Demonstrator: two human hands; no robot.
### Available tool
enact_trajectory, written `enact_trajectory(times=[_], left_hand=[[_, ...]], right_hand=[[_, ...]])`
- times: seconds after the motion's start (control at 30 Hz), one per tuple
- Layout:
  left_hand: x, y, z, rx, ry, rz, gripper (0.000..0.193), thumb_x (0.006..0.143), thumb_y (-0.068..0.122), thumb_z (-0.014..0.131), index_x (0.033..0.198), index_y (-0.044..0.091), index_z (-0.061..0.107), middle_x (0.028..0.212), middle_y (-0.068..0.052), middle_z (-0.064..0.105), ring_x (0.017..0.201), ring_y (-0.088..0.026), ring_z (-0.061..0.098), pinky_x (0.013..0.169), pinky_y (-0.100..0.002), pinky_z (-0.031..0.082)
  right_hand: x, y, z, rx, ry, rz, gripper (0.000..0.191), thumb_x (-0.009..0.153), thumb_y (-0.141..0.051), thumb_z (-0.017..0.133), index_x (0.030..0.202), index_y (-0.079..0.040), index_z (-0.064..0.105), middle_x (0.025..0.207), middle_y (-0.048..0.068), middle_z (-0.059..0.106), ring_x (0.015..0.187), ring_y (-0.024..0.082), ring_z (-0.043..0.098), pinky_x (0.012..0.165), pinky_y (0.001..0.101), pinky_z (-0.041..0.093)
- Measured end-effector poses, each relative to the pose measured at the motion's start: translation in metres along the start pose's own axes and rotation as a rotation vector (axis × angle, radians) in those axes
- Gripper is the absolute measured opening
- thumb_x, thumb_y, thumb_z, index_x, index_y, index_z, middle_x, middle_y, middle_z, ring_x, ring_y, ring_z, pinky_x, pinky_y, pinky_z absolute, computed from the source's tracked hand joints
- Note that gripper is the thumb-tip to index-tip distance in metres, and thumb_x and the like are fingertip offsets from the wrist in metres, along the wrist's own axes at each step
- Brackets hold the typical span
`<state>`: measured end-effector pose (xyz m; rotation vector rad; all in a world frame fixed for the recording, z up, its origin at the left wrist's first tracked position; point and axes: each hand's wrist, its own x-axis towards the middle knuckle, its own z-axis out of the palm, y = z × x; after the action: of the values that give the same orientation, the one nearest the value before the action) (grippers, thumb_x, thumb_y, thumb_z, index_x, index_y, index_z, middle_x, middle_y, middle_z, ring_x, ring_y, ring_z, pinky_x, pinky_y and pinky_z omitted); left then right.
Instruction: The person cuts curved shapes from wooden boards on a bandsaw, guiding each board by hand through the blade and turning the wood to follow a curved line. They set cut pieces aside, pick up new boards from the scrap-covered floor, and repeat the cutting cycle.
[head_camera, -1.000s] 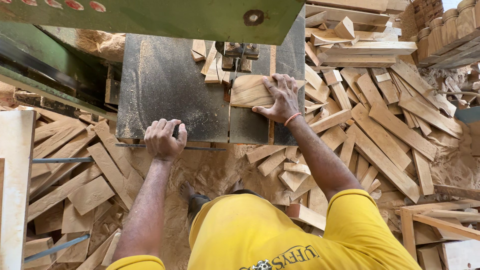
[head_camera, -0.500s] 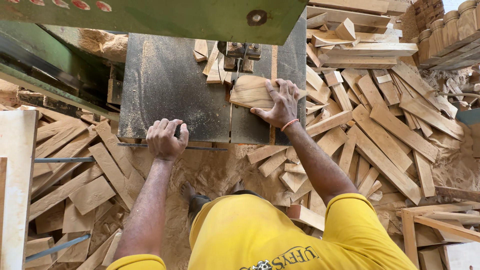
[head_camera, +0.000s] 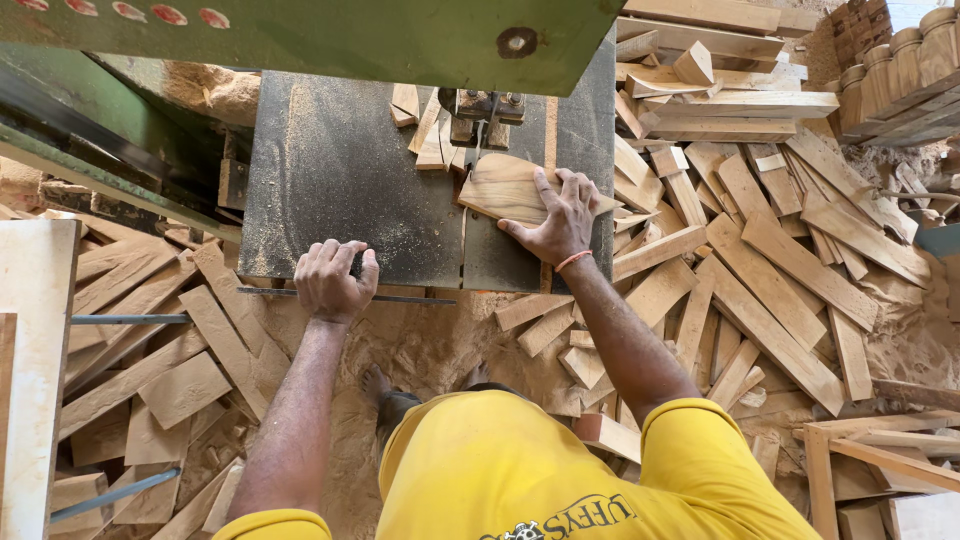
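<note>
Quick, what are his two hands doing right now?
Left hand: curled shut on the saw table edge.
Right hand: open, fingers spread, pressing flat on the curved wood piece.

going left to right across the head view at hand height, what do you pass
pale board → scrap wood pile → left hand on the saw table edge → curved wood piece → right hand pressing it → offcut heap

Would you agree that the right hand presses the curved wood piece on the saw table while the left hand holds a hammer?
Not quite: the head view shows the left hand gripping the saw table edge, no hammer. The right hand does press the curved wood piece.
</note>
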<state>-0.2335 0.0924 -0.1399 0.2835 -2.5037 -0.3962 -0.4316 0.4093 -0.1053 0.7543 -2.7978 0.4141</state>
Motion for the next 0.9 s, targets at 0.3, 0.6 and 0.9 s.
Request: enact_trajectory(times=[0.3, 0.6, 0.9], left_hand=[[-0.003, -0.001, -0.002, 0.005, 0.013, 0.012, 0.02, 0.096, 0.031, 0.066, 0.095, 0.015, 0.078, 0.079, 0.0, 0.065, 0.077, -0.019, 0.063, 0.07, -0.037, 0.049], [-0.006, -0.006, -0.024, -0.035, 0.008, 0.019, 0.016, 0.094, 0.031, 0.069, 0.092, 0.017, 0.077, 0.08, -0.001, 0.065, 0.078, -0.02, 0.063, 0.071, -0.038, 0.05], [-0.001, -0.018, -0.037, -0.058, -0.002, 0.037, 0.017, 0.093, 0.032, 0.071, 0.092, 0.016, 0.077, 0.079, -0.001, 0.065, 0.077, -0.021, 0.063, 0.07, -0.039, 0.049]], right_hand=[[-0.006, -0.023, -0.003, -0.018, 0.055, 0.096, 0.106, 0.064, -0.08, 0.083, 0.137, -0.006, 0.066, 0.13, 0.019, 0.047, 0.13, 0.036, 0.037, 0.114, 0.0551, 0.022], [-0.006, -0.02, -0.01, -0.045, -0.145, 0.072, 0.11, 0.062, -0.081, 0.08, 0.146, -0.011, 0.06, 0.137, 0.021, 0.046, 0.131, 0.039, 0.038, 0.113, 0.0543, 0.026], [-0.017, -0.013, -0.015, -0.013, -0.06, 0.046, 0.096, 0.066, -0.079, 0.078, 0.143, -0.022, 0.065, 0.142, 0.018, 0.056, 0.132, 0.033, 0.049, 0.117, 0.0479, 0.034]])
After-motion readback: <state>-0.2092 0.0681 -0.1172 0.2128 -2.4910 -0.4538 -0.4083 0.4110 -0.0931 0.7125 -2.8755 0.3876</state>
